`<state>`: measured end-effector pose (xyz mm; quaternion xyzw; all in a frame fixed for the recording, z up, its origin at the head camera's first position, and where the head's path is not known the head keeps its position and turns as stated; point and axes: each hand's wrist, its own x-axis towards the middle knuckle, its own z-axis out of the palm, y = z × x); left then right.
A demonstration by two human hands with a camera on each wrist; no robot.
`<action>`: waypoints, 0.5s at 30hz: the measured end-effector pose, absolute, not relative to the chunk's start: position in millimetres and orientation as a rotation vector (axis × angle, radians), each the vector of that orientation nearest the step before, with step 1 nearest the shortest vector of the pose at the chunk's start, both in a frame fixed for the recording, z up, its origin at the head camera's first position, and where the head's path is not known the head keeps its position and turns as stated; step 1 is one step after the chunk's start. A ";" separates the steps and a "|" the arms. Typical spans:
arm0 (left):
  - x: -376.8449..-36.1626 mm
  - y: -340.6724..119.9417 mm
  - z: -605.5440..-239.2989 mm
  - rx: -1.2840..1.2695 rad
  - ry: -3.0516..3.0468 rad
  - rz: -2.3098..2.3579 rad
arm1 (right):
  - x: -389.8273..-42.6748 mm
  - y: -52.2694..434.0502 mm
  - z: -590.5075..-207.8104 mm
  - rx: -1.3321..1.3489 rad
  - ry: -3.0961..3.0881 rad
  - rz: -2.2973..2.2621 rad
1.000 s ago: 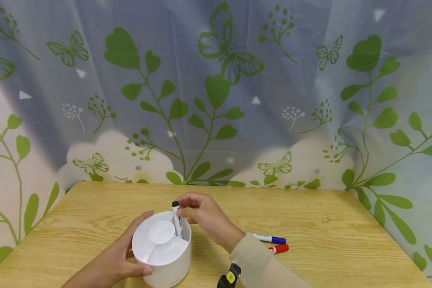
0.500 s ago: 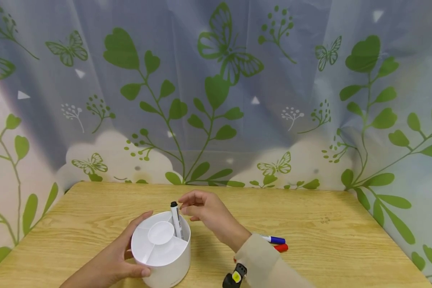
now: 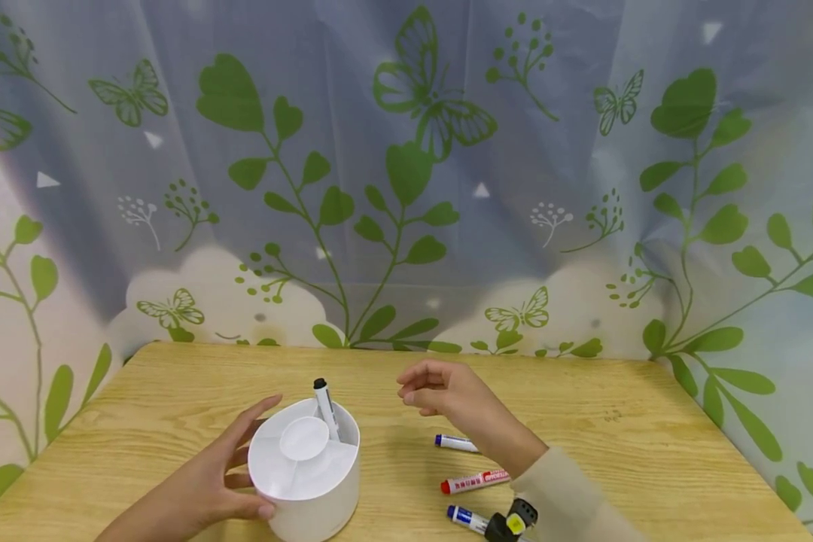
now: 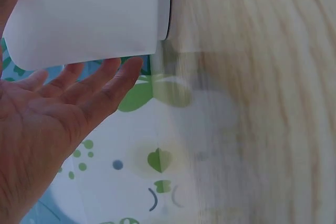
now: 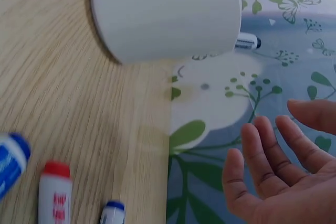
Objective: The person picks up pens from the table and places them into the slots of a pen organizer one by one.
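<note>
A white round desk organizer (image 3: 328,504) with a central cup and divided compartments stands on the table. In its back right compartment leans a whiteboard marker (image 3: 327,410), black end up above the rim. My left hand (image 3: 206,478) is at the organizer's left side, thumb tip by the front wall. Its other fingers are spread and nearly straight, fingertips right at the wall in the left wrist view. To the right, above the table, my right hand (image 3: 461,399) is apart from the organizer. Its fingers are loosely bent, with nothing between them.
On the wooden table (image 3: 616,452) below the right forearm lie a blue-capped marker (image 3: 457,443), a red marker (image 3: 474,482) and another blue marker (image 3: 469,519). A patterned curtain (image 3: 406,226) hangs behind the table's far edge. A black strap device (image 3: 515,521) is on the right wrist.
My right hand has let go of the black marker and moved right, uncovering the markers on the table. The marker leans further left. My left hand has loosened and shifted slightly left.
</note>
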<state>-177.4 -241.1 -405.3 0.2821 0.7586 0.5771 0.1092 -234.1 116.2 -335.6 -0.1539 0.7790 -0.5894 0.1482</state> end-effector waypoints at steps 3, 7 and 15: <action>-177.0 -242.6 -402.0 0.811 2.207 1.682 | -235.7 132.0 -337.1 -0.440 2.270 -1.647; -176.4 -245.2 -398.2 0.793 2.195 1.650 | -237.3 146.3 -340.2 -0.437 2.272 -1.613; -176.5 -248.3 -400.1 0.786 2.289 1.587 | -240.1 158.3 -345.2 -0.416 2.257 -1.573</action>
